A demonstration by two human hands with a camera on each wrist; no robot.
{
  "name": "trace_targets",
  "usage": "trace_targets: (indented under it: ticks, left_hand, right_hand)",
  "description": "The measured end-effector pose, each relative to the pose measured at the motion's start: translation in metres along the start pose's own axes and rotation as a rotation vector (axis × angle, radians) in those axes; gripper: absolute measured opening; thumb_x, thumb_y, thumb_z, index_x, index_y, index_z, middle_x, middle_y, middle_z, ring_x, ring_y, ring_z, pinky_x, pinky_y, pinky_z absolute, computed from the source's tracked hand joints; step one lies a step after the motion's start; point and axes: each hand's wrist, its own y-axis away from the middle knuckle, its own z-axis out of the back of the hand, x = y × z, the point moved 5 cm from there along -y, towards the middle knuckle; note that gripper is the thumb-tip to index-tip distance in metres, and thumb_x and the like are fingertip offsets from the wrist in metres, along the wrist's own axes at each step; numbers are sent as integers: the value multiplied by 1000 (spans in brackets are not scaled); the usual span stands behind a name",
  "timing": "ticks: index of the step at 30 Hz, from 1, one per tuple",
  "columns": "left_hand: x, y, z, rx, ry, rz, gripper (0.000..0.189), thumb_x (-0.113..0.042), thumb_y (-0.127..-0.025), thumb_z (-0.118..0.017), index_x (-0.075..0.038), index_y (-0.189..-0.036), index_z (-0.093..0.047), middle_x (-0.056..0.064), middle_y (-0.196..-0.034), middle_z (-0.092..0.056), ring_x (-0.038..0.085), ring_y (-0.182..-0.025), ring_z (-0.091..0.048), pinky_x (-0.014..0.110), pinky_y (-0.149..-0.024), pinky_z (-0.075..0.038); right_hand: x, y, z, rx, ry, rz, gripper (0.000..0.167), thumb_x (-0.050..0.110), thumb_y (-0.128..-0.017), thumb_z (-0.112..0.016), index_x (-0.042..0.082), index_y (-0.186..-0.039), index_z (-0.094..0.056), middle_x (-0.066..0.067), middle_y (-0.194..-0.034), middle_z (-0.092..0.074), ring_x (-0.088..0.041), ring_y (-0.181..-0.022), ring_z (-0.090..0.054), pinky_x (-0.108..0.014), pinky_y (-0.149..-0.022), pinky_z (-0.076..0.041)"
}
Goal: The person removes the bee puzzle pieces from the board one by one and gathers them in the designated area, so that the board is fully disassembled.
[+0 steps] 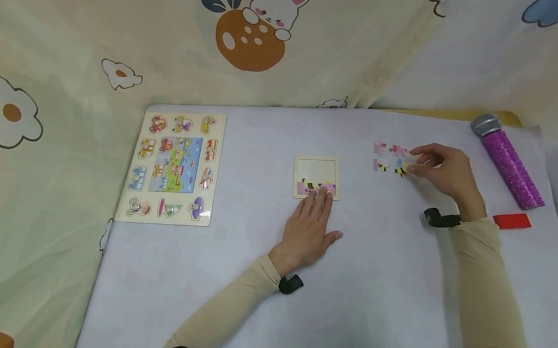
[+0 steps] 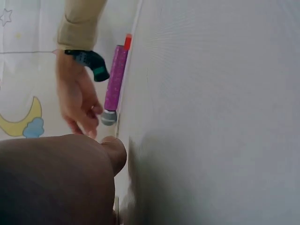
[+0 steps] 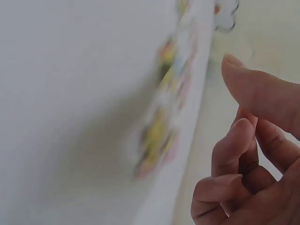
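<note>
A small square puzzle tray (image 1: 316,169) lies mid-table, with pink, yellow and black pieces (image 1: 304,187) along its near side. On that near edge rests my left hand (image 1: 305,233), fingers straight and the thumb spread out to the right. Several loose puzzle pieces (image 1: 378,166) with pink, yellow and black prints lie to the right of the tray. My right hand (image 1: 445,169) hovers at the right side of these pieces. In the right wrist view its thumb (image 3: 258,91) stands apart from loosely bent fingers, with nothing between them; the pieces there are blurred.
A larger picture puzzle board (image 1: 126,195) with vehicle pieces lies at the left of the white table (image 1: 241,295). At the right are a glittery purple microphone (image 1: 515,165) and a red flat object (image 1: 512,221). A printed curtain (image 1: 146,29) hangs behind.
</note>
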Motion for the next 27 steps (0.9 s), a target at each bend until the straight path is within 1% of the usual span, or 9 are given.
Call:
trace_targets:
  ticks: [5, 6, 8, 12, 13, 14, 22, 24, 27]
  left_hand:
    - [3, 4, -1, 14, 0, 14, 89, -60, -111, -38, -1, -170, -8, 16, -179, -4, 32, -167, -8, 41, -134, -17]
    - [4, 4, -2, 17, -6, 12, 89, -60, -111, -37, -1, -170, -7, 16, -179, -3, 31, -167, -7, 41, -134, -17]
    - [6, 5, -3, 22, -15, 9, 89, -61, -111, -36, -1, -170, -6, 16, -179, -2, 31, -167, -5, 41, -134, -16]
    - [8, 6, -4, 32, -36, 16, 91, -64, -110, -34, -3, -170, -3, 14, -180, 1, 29, -167, -2, 41, -135, -14]
    - [9, 6, -4, 30, -40, 22, 91, -64, -110, -34, -4, -170, -3, 14, -180, 1, 29, -167, -3, 41, -135, -14]
    - [9, 7, -4, 29, -45, 26, 92, -65, -109, -35, -4, -170, -4, 13, -180, 0, 28, -167, -3, 40, -135, -14]
    - [3, 6, -11, 48, -48, 13, 92, -67, -109, -31, -6, -171, -1, 12, -180, 2, 28, -168, -1, 40, -135, -11]
    - [3, 5, -11, 41, -49, 21, 91, -67, -109, -31, -7, -171, -2, 11, -180, 0, 27, -168, -1, 40, -135, -11]
    - [3, 3, -9, 25, -35, 17, 90, -66, -109, -32, -7, -171, -5, 11, -180, -2, 28, -167, -1, 41, -135, -9]
  right_hand:
    - [44, -11, -27, 58, -40, 124, 34, 19, -92, -85, 7, -122, -77, -10, -95, -73, -5, -76, -58, -22, -65, -41]
    - [52, -12, -33, 71, -42, 142, 33, 19, -92, -85, 6, -121, -78, -11, -95, -73, -5, -76, -59, -23, -71, -39]
    - [67, -15, -47, 106, -37, 170, 30, 17, -92, -84, 6, -119, -78, -13, -95, -73, -8, -77, -59, -25, -73, -40]
    - [93, -20, -77, 202, -28, 229, 27, 19, -94, -82, 6, -117, -78, -11, -94, -73, -16, -80, -60, -27, -75, -42]
    - [100, -21, -85, 237, -34, 248, 27, 19, -95, -81, 5, -118, -78, -12, -94, -73, -17, -81, -61, -26, -70, -45]
    - [105, -22, -92, 267, -40, 264, 27, 19, -95, -81, 5, -118, -78, -12, -94, -74, -18, -80, -62, -25, -70, -45]
    - [129, -19, -139, 462, -25, 323, 31, 17, -95, -80, 1, -121, -76, -13, -99, -78, -19, -81, -68, -28, -75, -51]
    - [134, -18, -145, 490, -31, 335, 29, 15, -97, -78, 0, -121, -75, -13, -97, -78, -19, -78, -69, -29, -73, -52]
    - [141, -18, -151, 494, -35, 338, 23, 9, -98, -73, -1, -119, -75, -14, -97, -78, -19, -76, -68, -30, -72, -52]
